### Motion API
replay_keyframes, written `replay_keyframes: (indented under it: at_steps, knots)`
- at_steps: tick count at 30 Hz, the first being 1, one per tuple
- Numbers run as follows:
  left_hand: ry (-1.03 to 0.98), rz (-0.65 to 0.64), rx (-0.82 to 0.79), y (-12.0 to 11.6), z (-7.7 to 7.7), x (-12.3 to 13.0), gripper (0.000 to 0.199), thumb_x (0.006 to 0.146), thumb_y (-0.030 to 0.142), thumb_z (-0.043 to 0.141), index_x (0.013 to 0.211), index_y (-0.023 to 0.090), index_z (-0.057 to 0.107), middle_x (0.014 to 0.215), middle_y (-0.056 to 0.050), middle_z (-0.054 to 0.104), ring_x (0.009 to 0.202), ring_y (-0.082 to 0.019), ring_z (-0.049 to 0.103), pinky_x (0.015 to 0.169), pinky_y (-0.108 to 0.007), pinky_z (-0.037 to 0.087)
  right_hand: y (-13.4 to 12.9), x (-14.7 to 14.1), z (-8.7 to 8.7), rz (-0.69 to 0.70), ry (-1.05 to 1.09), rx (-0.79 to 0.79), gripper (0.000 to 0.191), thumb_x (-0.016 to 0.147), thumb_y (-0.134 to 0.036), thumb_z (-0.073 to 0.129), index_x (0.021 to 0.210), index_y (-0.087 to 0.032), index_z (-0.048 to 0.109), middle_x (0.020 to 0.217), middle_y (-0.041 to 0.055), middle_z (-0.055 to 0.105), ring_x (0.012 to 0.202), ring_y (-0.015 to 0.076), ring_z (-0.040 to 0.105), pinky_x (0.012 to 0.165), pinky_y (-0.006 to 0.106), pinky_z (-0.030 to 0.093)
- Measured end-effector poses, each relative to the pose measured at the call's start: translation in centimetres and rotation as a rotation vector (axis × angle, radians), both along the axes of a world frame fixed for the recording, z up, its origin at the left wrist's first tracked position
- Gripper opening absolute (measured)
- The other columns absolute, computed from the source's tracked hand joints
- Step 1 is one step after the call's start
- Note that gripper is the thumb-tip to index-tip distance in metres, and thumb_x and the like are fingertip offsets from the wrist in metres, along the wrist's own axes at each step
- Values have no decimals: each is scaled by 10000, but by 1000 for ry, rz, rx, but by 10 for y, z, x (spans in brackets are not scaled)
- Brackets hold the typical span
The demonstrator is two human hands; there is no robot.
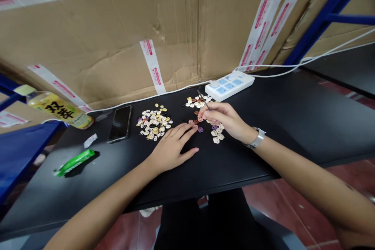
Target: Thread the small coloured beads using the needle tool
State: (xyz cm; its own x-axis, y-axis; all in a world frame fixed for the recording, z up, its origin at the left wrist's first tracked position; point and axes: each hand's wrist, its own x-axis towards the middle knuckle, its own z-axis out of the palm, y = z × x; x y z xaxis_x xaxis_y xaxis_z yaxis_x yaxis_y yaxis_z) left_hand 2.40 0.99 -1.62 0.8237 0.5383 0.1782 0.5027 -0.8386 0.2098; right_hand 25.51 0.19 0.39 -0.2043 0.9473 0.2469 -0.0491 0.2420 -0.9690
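Small oval pieces in cream, yellow and dark colours form a pile (155,123) left of centre on the black table. My left hand (175,146) lies palm down beside that pile, fingers spread, its fingertips near some reddish and purple pieces (200,129). A thin dark stick-like tool (203,99) is pinched in my right hand (224,119), pointing up and to the left. Cream pieces (216,136) lie just below the right hand, and another group of cream and brown pieces (195,101) sits behind it, by the power strip.
A white power strip (230,86) with a cable stands at the back against the cardboard (175,27). To the left are a phone (120,124), a yellow-labelled bottle (58,109), a green wrapped item (75,162) and a white scrap (90,140). The table's front edge (205,192) is near my lap.
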Motion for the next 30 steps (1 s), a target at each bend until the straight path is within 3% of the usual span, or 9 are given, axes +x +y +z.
replay_keyframes:
  at_steps: [5, 9, 12, 17, 21, 30]
  knots:
    - [-7, -21, -12, 1, -2, 6, 541, 978, 448, 480, 1471, 236, 407, 1513, -97, 475, 1412, -259, 414, 1149, -462, 372, 1, 1, -1, 6, 8, 20, 256, 899, -385, 612, 830, -147, 673, 680, -24, 532, 524, 62, 340, 480, 256, 222]
    - [-53, -15, 4, -1, -1, 2, 408, 974, 382, 505, 1347, 222, 541, 1353, -101, 601, 1258, -246, 554, 1071, -443, 444, 1, 0, -1, 17, 6, 23, 258, 897, -385, 611, 836, -142, 672, 732, 2, 594, 535, 64, 356, 483, 252, 237]
    - [-134, 28, 36, 0, -2, -2, 300, 974, 306, 501, 1238, 221, 615, 1185, -93, 664, 1115, -227, 618, 985, -423, 486, 1, 0, -2, 19, 10, 20, 264, 896, -386, 613, 833, -137, 673, 724, 4, 600, 525, 61, 344, 485, 254, 234]
    - [-140, 107, -12, 6, -2, -8, 293, 955, 338, 540, 1204, 219, 639, 1155, -95, 652, 1095, -235, 621, 978, -431, 484, -2, -1, 1, 24, 21, 17, 253, 886, -380, 624, 809, -143, 668, 719, -3, 590, 530, 63, 354, 489, 258, 240]
    - [-139, 81, -48, 8, 1, -11, 245, 966, 358, 533, 1085, 220, 697, 1079, -78, 674, 1035, -218, 637, 945, -410, 484, -4, -3, 4, 31, 23, 19, 239, 891, -362, 622, 794, -148, 668, 661, -25, 542, 537, 73, 353, 496, 262, 245]
    - [-151, -60, -252, 10, 9, -19, 235, 954, 327, 559, 1118, 224, 692, 1076, -77, 659, 1004, -197, 616, 943, -372, 484, -5, -3, 1, 45, -53, 75, 216, 916, -322, 596, 811, -158, 688, 624, -42, 486, 561, 89, 386, 561, 275, 308]
